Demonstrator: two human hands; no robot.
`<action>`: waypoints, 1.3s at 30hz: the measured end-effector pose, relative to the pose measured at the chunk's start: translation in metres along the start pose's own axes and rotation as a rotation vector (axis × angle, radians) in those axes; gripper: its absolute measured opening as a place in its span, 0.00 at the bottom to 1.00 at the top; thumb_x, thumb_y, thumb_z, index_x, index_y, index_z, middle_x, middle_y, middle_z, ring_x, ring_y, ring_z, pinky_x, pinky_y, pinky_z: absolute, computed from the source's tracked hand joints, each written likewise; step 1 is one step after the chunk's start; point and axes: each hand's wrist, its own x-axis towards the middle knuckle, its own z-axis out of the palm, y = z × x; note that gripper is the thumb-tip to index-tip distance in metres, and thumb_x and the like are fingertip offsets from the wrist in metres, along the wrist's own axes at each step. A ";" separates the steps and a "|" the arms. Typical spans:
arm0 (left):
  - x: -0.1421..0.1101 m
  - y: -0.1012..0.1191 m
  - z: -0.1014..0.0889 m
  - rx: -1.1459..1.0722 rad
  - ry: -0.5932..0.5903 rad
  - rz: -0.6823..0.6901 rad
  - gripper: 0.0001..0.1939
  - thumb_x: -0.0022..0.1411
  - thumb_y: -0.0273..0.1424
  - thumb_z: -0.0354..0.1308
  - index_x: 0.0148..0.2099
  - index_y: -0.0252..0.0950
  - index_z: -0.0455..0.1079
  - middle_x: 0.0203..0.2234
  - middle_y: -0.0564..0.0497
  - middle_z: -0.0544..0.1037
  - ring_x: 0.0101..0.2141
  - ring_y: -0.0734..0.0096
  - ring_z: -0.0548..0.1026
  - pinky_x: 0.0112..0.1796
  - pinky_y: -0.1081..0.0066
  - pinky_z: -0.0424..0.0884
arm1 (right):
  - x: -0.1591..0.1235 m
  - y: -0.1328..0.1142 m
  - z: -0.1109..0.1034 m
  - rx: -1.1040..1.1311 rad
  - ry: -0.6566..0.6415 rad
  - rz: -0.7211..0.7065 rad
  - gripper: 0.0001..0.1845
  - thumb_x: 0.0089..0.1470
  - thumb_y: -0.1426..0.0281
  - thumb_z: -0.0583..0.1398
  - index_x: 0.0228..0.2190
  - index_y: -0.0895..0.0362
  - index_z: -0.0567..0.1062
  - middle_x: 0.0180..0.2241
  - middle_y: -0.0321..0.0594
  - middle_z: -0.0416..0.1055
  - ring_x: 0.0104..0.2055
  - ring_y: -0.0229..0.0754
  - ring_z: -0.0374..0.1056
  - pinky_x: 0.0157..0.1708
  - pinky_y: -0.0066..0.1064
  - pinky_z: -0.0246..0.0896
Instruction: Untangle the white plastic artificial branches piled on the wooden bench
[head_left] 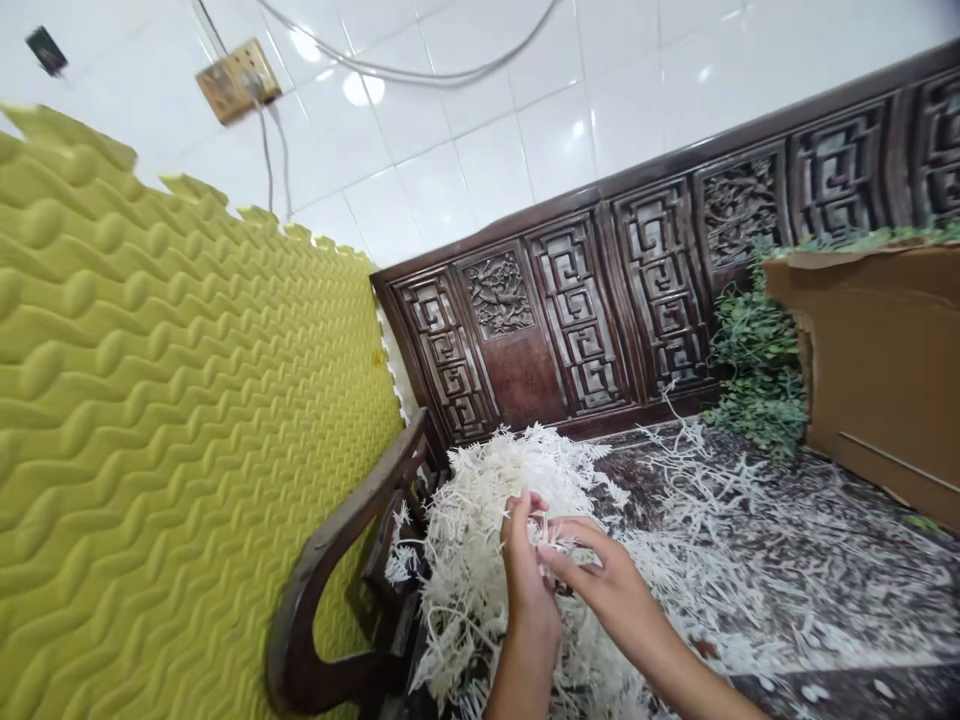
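Observation:
My left hand [528,560] and my right hand [604,572] meet over a big heap of white plastic foliage [469,530]. Between their fingertips is a small white plastic sprig [564,541], partly covered by the fingers. The left fingers are curled, with thumb and fingertips close together. My right thumb and index finger pinch from the other side. Loose white stems [705,480] and small scattered pieces lie on the dark patterned seat [847,510], to the right of the heap.
A carved dark wooden backrest [521,380] runs behind the seat, and a curved armrest [300,590] stands at the left. Yellow textured foam mat [187,420] rises on the left. At the right, a cardboard box [885,370] sits beside green plastic foliage [761,370]. A socket board [238,82] hangs on white tiles.

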 end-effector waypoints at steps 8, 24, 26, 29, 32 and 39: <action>-0.010 0.003 0.011 -0.258 0.018 -0.034 0.12 0.56 0.40 0.58 0.35 0.36 0.68 0.26 0.55 0.72 0.29 0.72 0.71 0.34 0.73 0.65 | -0.007 -0.025 -0.009 0.060 0.153 -0.056 0.15 0.46 0.58 0.66 0.27 0.57 0.73 0.28 0.38 0.72 0.36 0.47 0.67 0.39 0.34 0.57; -0.042 0.031 -0.015 0.335 -0.417 0.384 0.15 0.62 0.42 0.52 0.37 0.35 0.68 0.30 0.51 0.70 0.32 0.70 0.69 0.36 0.71 0.65 | -0.037 -0.052 -0.033 0.044 0.023 -0.050 0.13 0.44 0.63 0.67 0.22 0.60 0.74 0.18 0.30 0.61 0.22 0.34 0.53 0.23 0.26 0.46; -0.055 0.036 -0.017 0.564 -0.542 0.491 0.13 0.60 0.40 0.55 0.42 0.36 0.69 0.34 0.50 0.71 0.35 0.68 0.69 0.38 0.71 0.64 | -0.043 -0.052 -0.035 -0.044 -0.019 -0.078 0.13 0.48 0.63 0.65 0.21 0.59 0.74 0.17 0.29 0.57 0.21 0.34 0.49 0.22 0.27 0.43; -0.067 0.038 -0.020 0.755 -0.582 0.567 0.15 0.60 0.39 0.56 0.46 0.37 0.66 0.35 0.50 0.70 0.35 0.68 0.69 0.37 0.72 0.64 | -0.051 -0.054 -0.037 -0.223 -0.082 -0.184 0.12 0.53 0.64 0.60 0.23 0.58 0.74 0.20 0.33 0.63 0.24 0.36 0.54 0.26 0.28 0.48; -0.070 0.036 -0.024 0.884 -0.535 0.592 0.13 0.62 0.40 0.53 0.45 0.37 0.65 0.27 0.54 0.68 0.29 0.71 0.67 0.32 0.73 0.62 | -0.060 -0.057 -0.036 -0.336 -0.173 -0.244 0.13 0.57 0.65 0.57 0.24 0.58 0.73 0.23 0.34 0.64 0.27 0.38 0.56 0.27 0.29 0.49; -0.081 0.049 -0.029 1.159 -0.562 0.842 0.22 0.67 0.38 0.47 0.22 0.35 0.55 0.17 0.56 0.60 0.23 0.74 0.61 0.28 0.72 0.53 | -0.077 -0.072 -0.028 -0.431 -0.321 -0.213 0.12 0.58 0.66 0.54 0.26 0.58 0.72 0.24 0.34 0.66 0.28 0.39 0.58 0.28 0.29 0.52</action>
